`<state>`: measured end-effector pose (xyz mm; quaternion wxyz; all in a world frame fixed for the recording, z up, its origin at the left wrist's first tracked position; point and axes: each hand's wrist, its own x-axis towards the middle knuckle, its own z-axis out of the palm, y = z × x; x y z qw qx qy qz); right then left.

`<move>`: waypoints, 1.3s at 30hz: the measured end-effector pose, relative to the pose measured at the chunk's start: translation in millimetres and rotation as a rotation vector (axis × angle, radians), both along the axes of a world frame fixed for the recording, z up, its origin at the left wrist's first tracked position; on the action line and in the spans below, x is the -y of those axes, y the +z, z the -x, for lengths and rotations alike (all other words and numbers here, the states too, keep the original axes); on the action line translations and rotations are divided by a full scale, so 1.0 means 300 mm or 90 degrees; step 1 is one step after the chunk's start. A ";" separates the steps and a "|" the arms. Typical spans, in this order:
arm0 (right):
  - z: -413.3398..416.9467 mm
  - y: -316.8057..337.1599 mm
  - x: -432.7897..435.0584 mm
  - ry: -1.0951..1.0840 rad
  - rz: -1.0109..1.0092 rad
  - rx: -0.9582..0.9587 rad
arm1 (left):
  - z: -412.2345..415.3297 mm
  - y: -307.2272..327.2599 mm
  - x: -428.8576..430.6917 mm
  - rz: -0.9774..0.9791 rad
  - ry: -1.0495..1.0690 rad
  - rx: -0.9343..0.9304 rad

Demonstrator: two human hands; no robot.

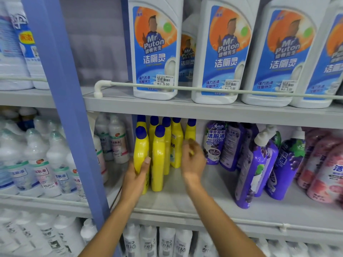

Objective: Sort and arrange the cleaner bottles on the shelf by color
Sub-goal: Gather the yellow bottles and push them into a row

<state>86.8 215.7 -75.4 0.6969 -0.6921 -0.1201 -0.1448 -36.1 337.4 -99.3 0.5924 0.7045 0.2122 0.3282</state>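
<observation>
Several yellow cleaner bottles with blue caps (157,156) stand grouped at the left of the middle shelf (185,203). My left hand (138,175) grips the front-left yellow bottle (141,149) around its lower body. My right hand (192,158) reaches in behind the group, fingers curled on the rearmost right yellow bottle (190,132). To the right stand several purple bottles (256,164), some leaning. Pink bottles (321,167) fill the far right.
A blue upright post (74,127) divides the shelving. White bottles (37,164) fill the left bay. Large white Mr Puton bottles (156,49) stand on the shelf above behind a white rail (185,89). More white bottles (157,240) sit below.
</observation>
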 end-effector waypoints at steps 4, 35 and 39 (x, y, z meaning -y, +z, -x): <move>-0.177 0.102 0.026 -0.005 -0.002 -0.009 | -0.002 0.009 0.008 -0.010 -0.003 -0.005; 0.256 -0.089 -0.056 0.157 0.031 -0.069 | 0.011 0.041 0.027 -0.034 0.023 -0.015; 0.250 -0.066 -0.073 0.171 0.056 -0.087 | -0.004 0.037 -0.007 -0.013 0.028 -0.035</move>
